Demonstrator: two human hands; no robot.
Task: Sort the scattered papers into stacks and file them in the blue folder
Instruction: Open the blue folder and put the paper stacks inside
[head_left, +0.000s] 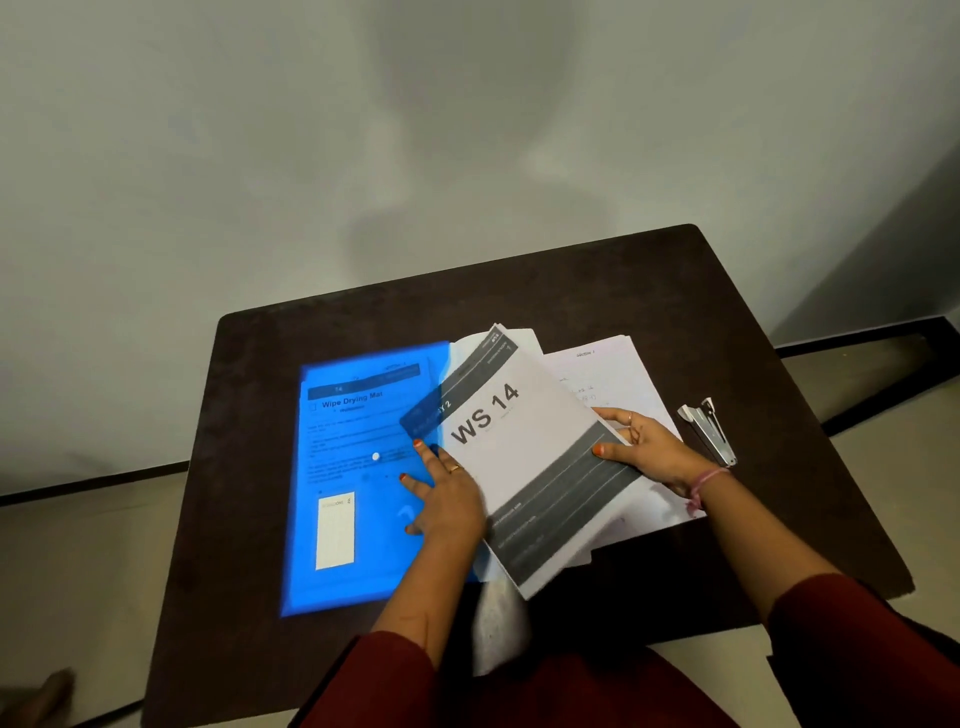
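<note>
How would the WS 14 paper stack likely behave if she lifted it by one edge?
The WS 14 stack would probably sag: it is loose sheets and its near corner already droops past the table edge. Sheets may fan apart, as edges show offset. Her right hand grips only one side, so it may twist.

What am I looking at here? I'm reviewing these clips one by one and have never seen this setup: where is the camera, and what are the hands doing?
There is no machine here. A person wears one wide-angle camera on the head, looking forward and down, so you see their own two arms in dark red sleeves. On the dark table lies a translucent blue folder with a printed sheet showing through it. The left hand presses flat on the folder's right part. The right hand grips the edge of a stack of papers headed WS 14, whose corner goes into the folder. More loose papers lie underneath, and a stapler lies to the right.
</note>
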